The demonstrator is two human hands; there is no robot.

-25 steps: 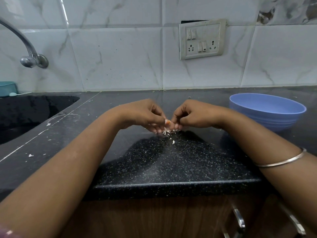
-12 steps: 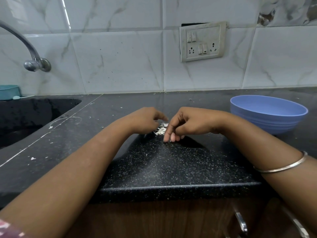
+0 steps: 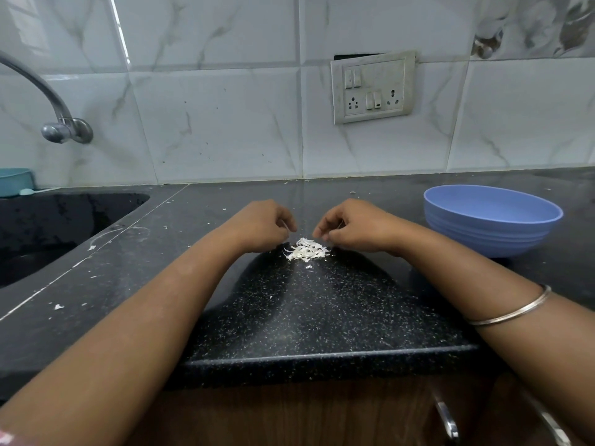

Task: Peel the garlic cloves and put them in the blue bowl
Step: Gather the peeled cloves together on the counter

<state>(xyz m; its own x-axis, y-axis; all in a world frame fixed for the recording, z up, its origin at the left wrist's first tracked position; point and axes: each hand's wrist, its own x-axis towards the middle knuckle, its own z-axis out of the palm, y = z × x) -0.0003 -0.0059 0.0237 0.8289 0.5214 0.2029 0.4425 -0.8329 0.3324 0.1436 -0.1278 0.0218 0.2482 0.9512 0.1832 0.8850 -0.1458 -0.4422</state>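
A small heap of white garlic peels (image 3: 306, 250) lies on the black speckled counter (image 3: 322, 310). My left hand (image 3: 260, 226) rests on the counter just left of the heap, knuckles up and fingers curled under. My right hand (image 3: 352, 226) rests just right of it in the same curled pose. Nothing shows in either hand, and the palms are hidden. No garlic clove is visible. The blue bowl (image 3: 492, 226) stands to the right of my right hand, and its inside is hidden from this angle.
A black sink (image 3: 48, 233) with a steel tap (image 3: 61, 123) is set into the counter at the left. A teal container (image 3: 14, 181) sits behind it. A switch and socket plate (image 3: 373, 88) hangs on the tiled wall. Peel flecks dot the counter. Drawer handles (image 3: 447, 420) show below the edge.
A second ago both hands pinched a clove together above the counter. They dropped to the peel heap and have now drawn apart to either side of it.
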